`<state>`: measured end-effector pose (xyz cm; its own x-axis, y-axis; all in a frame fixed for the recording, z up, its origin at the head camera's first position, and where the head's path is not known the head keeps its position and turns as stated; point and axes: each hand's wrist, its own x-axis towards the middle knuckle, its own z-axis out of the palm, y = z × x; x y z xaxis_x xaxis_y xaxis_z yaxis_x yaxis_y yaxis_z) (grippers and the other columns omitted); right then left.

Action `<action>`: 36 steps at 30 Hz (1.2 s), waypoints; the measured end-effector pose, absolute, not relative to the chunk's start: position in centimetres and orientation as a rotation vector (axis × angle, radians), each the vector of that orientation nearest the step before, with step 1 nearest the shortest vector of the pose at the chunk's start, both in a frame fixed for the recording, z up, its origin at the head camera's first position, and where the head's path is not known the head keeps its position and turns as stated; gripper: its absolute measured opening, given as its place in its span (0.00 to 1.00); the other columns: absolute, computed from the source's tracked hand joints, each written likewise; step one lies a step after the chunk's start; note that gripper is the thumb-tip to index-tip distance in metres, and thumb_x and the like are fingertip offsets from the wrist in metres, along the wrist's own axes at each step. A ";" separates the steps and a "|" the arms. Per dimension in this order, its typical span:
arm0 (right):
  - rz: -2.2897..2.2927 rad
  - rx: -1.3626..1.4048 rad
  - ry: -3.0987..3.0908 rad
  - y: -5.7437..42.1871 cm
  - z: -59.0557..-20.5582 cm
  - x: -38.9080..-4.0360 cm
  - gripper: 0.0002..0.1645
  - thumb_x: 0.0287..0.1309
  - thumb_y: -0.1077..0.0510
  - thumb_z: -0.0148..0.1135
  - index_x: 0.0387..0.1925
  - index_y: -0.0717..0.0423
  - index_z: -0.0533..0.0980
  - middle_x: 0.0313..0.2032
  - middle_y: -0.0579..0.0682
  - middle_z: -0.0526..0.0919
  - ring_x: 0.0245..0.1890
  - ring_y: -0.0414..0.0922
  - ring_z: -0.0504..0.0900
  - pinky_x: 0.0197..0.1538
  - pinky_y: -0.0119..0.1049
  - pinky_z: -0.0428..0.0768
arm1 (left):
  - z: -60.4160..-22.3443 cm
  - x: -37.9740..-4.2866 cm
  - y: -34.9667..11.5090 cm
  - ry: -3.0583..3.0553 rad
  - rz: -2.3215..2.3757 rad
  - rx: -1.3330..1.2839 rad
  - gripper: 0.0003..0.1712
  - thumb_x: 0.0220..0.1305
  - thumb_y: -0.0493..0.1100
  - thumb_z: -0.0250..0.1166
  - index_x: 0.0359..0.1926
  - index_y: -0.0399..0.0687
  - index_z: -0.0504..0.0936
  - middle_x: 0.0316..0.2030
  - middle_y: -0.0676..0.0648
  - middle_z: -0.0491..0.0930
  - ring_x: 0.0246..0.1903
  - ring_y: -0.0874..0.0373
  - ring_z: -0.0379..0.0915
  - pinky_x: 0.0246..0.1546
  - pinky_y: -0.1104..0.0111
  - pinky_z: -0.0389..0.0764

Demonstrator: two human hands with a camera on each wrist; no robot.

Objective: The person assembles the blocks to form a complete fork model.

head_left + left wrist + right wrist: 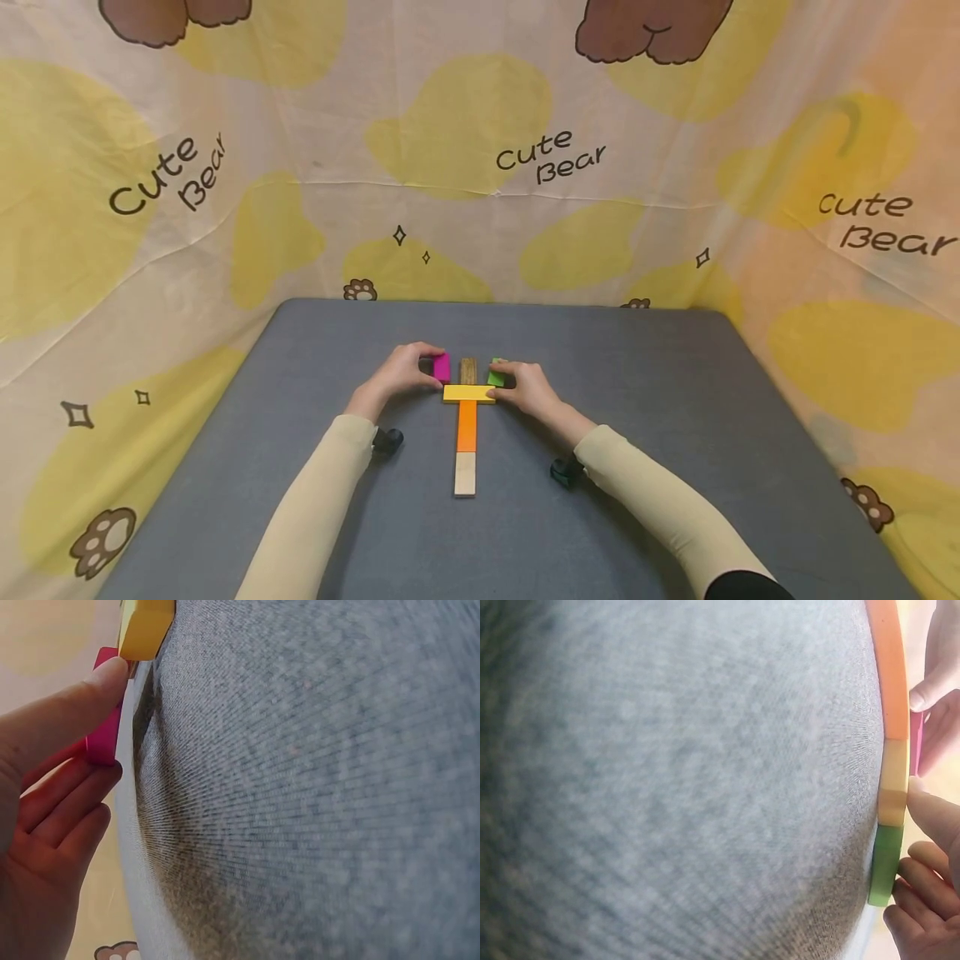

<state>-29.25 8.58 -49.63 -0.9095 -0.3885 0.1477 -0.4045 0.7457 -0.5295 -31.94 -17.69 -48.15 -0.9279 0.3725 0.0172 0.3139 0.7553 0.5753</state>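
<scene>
My left hand (397, 372) pinches a magenta block (442, 367) between thumb and fingers, just left of a brown wooden block (468, 370). On the other side my right hand (531, 388) has its fingers curled at a green block (496, 377). The right thumb lies at the right end of a yellow block (463, 394), set crosswise. Below the yellow block an orange block (467, 427) and a pale wooden block (465, 475) run in line toward the body. In the left wrist view the magenta block (105, 739) stands close to the yellow block (146, 628).
All the blocks lie on a grey cloth-covered table (600, 517). A printed fabric sheet (465, 125) hangs behind and along both sides of it. Dark wrist devices (387, 442) sit at the sleeve cuffs, low over the tabletop.
</scene>
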 end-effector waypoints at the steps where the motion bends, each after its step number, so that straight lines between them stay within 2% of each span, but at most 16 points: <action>1: 0.893 0.661 -2.909 8.6 -49.7 -29.3 0.32 0.51 0.47 0.72 0.57 0.54 0.78 0.59 0.54 0.80 0.62 0.50 0.78 0.66 0.48 0.75 | -48.2 -31.9 -17.7 2.848 0.903 0.564 0.38 0.46 0.44 0.78 0.61 0.44 0.76 0.59 0.40 0.78 0.60 0.45 0.73 0.65 0.52 0.72; 20: 0.900 0.663 -2.904 8.6 -49.9 -29.5 0.32 0.50 0.48 0.72 0.57 0.54 0.78 0.59 0.54 0.80 0.62 0.50 0.78 0.65 0.48 0.75 | -47.9 -31.9 -17.6 2.833 0.842 0.629 0.38 0.45 0.43 0.78 0.60 0.40 0.77 0.57 0.39 0.79 0.58 0.46 0.75 0.64 0.54 0.73; 31: 0.919 0.659 -2.911 8.7 -49.8 -29.4 0.32 0.51 0.48 0.72 0.58 0.54 0.77 0.59 0.54 0.80 0.62 0.50 0.78 0.65 0.48 0.75 | -47.9 -32.0 -17.9 2.793 0.826 0.604 0.37 0.47 0.40 0.76 0.61 0.43 0.76 0.60 0.39 0.77 0.61 0.44 0.72 0.65 0.51 0.71; 36: 0.919 0.662 -2.905 8.8 -49.9 -29.5 0.33 0.50 0.48 0.72 0.58 0.54 0.77 0.59 0.54 0.80 0.63 0.50 0.77 0.66 0.48 0.74 | -48.0 -32.1 -17.8 2.799 0.825 0.600 0.37 0.48 0.42 0.76 0.61 0.43 0.76 0.60 0.39 0.78 0.60 0.44 0.72 0.65 0.51 0.72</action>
